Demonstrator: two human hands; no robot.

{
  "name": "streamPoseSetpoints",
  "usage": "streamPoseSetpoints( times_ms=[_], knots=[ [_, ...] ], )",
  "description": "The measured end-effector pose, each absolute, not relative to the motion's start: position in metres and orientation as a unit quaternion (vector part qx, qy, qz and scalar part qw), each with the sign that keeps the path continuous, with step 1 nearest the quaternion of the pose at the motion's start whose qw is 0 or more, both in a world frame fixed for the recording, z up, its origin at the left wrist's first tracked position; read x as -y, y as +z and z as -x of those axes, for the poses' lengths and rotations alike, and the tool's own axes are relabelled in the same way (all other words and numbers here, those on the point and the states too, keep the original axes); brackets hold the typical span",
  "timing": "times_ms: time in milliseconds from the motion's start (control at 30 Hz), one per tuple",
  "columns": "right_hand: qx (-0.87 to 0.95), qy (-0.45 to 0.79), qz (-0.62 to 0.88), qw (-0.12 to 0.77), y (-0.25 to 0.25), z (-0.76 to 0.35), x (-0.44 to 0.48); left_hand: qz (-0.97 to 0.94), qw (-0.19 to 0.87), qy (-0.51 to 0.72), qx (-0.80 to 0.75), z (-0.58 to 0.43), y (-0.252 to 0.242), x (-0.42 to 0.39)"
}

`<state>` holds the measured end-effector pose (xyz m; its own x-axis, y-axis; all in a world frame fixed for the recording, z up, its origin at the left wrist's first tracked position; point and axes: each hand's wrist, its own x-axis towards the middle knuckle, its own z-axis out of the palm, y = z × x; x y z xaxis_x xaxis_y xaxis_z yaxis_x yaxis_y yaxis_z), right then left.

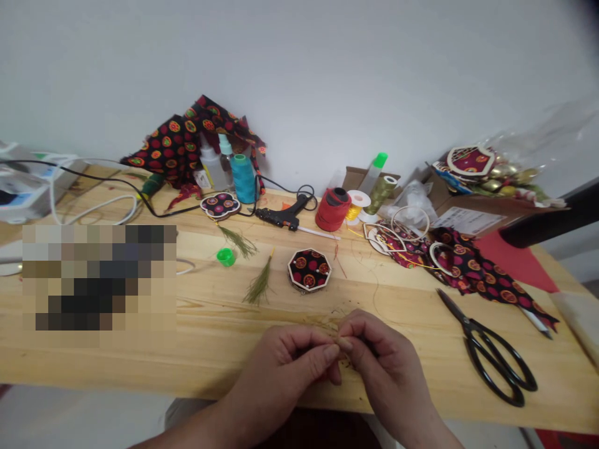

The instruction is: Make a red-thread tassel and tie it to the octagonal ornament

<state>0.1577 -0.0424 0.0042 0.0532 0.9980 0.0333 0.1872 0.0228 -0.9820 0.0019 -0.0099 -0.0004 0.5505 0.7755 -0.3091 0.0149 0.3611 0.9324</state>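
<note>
My left hand (299,362) and my right hand (386,365) meet fingertip to fingertip over the front of the wooden table, both pinched closed. What they pinch is small and mostly covered by the fingers. Loose olive-tan thread bits (330,322) lie just behind the fingertips. Beyond them is an octagonal ornament (309,270) with a pale rim and black-and-red patterned fabric. To its left lies an olive thread tassel (260,284), and a second tassel (236,242) hangs off a flower-shaped ornament (219,204). Black-handled scissors (486,349) rest to the right of my right hand.
A black glue gun (283,215) lies mid-table near a green cap (225,256). Thread spools stand behind, including a teal one (244,179) and a red one (333,209). Patterned cloth (496,268) and a cardboard box (496,212) occupy the right.
</note>
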Motion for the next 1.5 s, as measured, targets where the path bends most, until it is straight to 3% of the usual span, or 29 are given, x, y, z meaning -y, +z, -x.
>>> streamPoseSetpoints(
  times_ms=[533,833,1100,1500],
  knots=[
    [0.53,0.408,0.57,0.477,0.005,-0.16,0.043,-0.426,0.775,0.283,-0.371,-0.003,-0.008,0.013],
    [0.448,0.493,0.564,0.488,-0.006,-0.162,0.051,-0.387,0.784,0.311,-0.373,-0.005,-0.004,0.011],
    [0.602,0.296,0.587,0.453,-0.004,-0.163,0.057,-0.442,0.73,0.322,-0.41,-0.006,-0.001,0.009],
    [0.775,0.12,0.53,0.324,-0.003,-0.164,0.064,-0.663,0.509,0.315,-0.45,0.001,-0.005,0.01]
  ],
)
